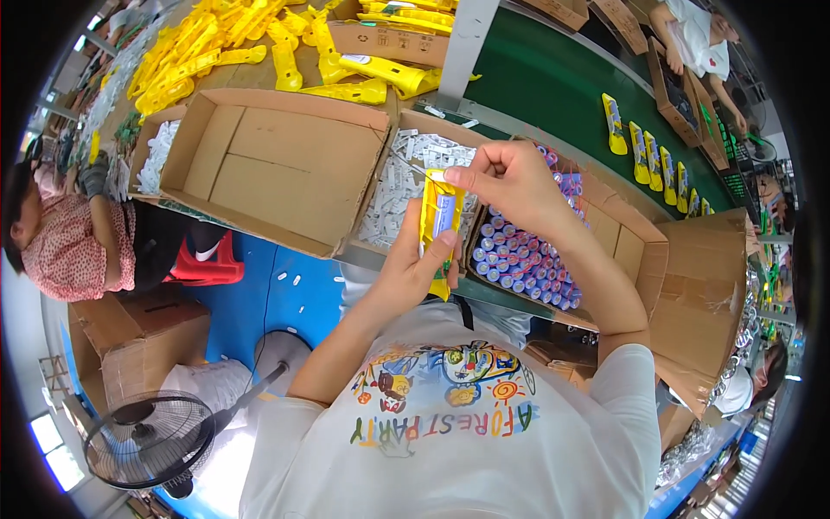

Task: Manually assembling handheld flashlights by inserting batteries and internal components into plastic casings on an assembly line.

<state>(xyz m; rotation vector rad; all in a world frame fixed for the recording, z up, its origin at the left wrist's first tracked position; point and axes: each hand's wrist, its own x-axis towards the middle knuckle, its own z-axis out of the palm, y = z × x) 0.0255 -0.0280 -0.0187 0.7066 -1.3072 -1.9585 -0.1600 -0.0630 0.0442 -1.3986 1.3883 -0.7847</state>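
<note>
Yellow housing (428, 212) is over the near edge of the bench, in front of the chest, long axis roughly near-far, open side up; a lavender cylindrical cell (444, 214) sits inside it; left hand (421, 258) has the housing clamped at its near half, thumb across the face, fingers wrapped round the left side and underneath; right hand (501, 177) is at the far end, thumb tip on the housing, index finger curled above; can't tell if those two pinch anything, fingertips hide it; a thin dark wire (413, 163) runs off the far end to the left.

Small white parts (389, 203) lie heaped below and left of the hands; just right, a block of lavender cells (523, 264) stands packed, round ends up; brown carton wall (654, 259) to their right; open cardboard box (277, 169) left of the white parts.

Far left, pile of yellow housings (203, 52); far right, green conveyor (545, 82) with a row of yellow units (654, 160) on it.

Left: seated co-worker (82, 242) in a patterned top, red stool (213, 264) alongside; near left, black fan (151, 437) over blue floor (298, 307); another person (692, 35) far right, beyond the conveyor.
</note>
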